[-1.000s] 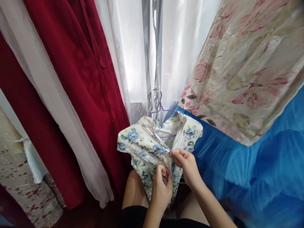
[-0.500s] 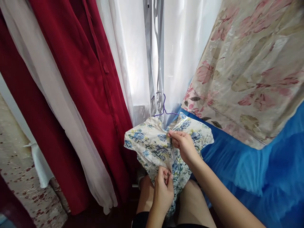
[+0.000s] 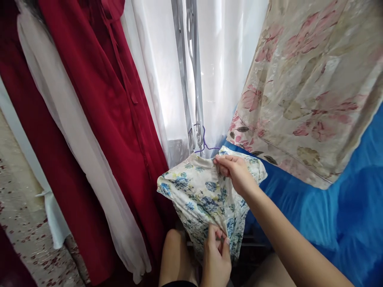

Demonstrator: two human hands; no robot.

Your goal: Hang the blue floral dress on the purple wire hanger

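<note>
A small cream dress with blue flowers (image 3: 197,191) hangs on a purple wire hanger (image 3: 204,141) hooked on a metal window bar. My right hand (image 3: 235,172) pinches the fabric at the neckline, just below the hanger hook. My left hand (image 3: 218,255) is closed on the dress front lower down, holding it taut. My bare knees show below the dress.
A dark red garment (image 3: 98,103) and a sheer white one (image 3: 74,131) hang on the left. White curtains (image 3: 230,59) cover the window behind. A pink-flowered cream cloth (image 3: 314,79) hangs on the right over blue tulle (image 3: 329,207).
My right hand has slid up the dress front to the neckline, closing the opening. My left hand has moved lower on the fabric. The hanger inside is now covered.
</note>
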